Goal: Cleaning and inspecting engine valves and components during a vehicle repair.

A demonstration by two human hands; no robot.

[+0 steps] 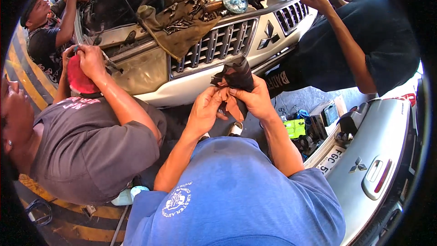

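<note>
In front of my chest, both hands hold a crumpled dark sheet point(236, 76) with reddish-brown showing on its lower flap. Its exact kind cannot be made out. My left hand point(205, 110) pinches the reddish-brown part between thumb and fingers. Wrapped round the dark side is my right hand point(257, 98), its thumb pressed toward the left thumb. Just beyond the hands is the front bumper and chrome grille point(217, 45) of a light-coloured vehicle.
An olive cloth point(184, 34) with loose bolts drapes over the vehicle's front, near a round blue-white lid point(235, 2). At left a co-worker holds a red cloth point(81, 75); others work at far left and right. A silver tailgate point(373, 150) and green case point(295, 128) stand at right.
</note>
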